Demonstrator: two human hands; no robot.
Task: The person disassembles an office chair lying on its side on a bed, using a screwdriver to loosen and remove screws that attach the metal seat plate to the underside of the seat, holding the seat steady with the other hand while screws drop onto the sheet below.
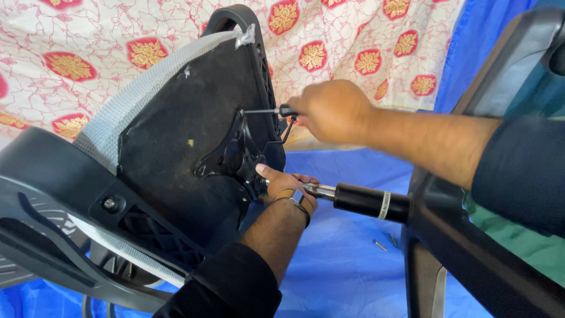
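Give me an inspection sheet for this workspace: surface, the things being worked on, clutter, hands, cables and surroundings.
Surface: blue sheet spread underneath.
Job's things: office chair seat tipped on its side, black underside facing up; metal plate on it; gas cylinder sticking out towards the chair base.
Clutter: two loose screws on the sheet.
Hands: right hand holds a screwdriver, tip at the plate; left hand grips at the cylinder's top by the plate.
Cables: nothing seen.
Surroundings: patterned red and white cloth behind.
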